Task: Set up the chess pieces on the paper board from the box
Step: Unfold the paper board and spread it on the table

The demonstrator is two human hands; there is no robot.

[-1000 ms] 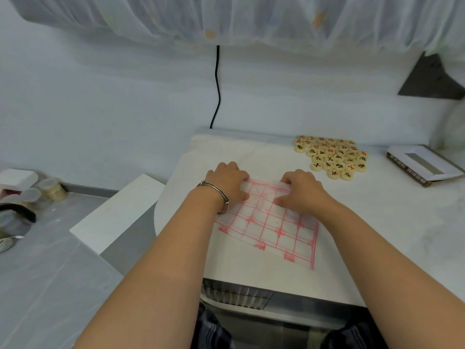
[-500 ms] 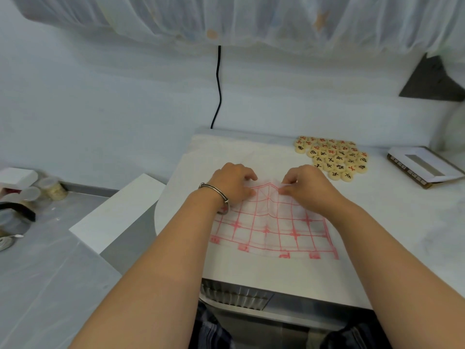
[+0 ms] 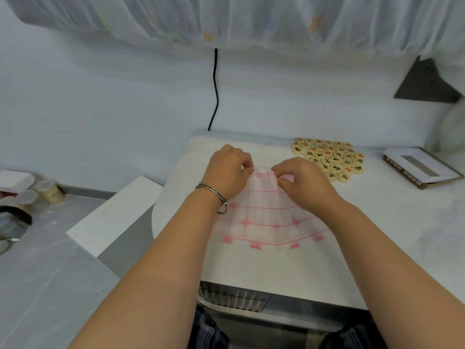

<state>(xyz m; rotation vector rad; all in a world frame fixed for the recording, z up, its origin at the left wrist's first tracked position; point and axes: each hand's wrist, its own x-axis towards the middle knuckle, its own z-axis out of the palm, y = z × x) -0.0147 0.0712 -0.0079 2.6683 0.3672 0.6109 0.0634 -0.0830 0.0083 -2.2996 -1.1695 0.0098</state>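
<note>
The paper board (image 3: 264, 217) is a thin, almost see-through white sheet printed with a pinkish-red grid, with little cross marks at some line crossings and a few red blotches of print along the near edge. It's pretty creased, with fold lines running through it, so it doesn't sit flat. It lies on the table (image 3: 377, 222) right in front of the person, and its far edge is lifted.

Both hands are on that far edge. The right hand (image 3: 302, 180) pinches the paper between thumb and fingertips. The left hand (image 3: 227, 172) is curled over the edge too; its fingertips are tucked out of sight, so I'd say it's pinching the sheet, but that's my best read. A metal bracelet (image 3: 214, 195) hangs on the left wrist.

The chess pieces (image 3: 327, 157) — pale round discs with red or black characters — sit in a tight flat cluster on the far right of the table, just beyond the right hand. The box (image 3: 422, 167) lies farther right, well apart from the paper.

The table is white with a rounded left corner. A pale wall stands behind it, a black cable (image 3: 215, 91) runs down it, and white netting (image 3: 251, 18) hangs overhead. On the grey floor to the left are a white panel (image 3: 113, 215) and some small jars (image 3: 50, 191).
</note>
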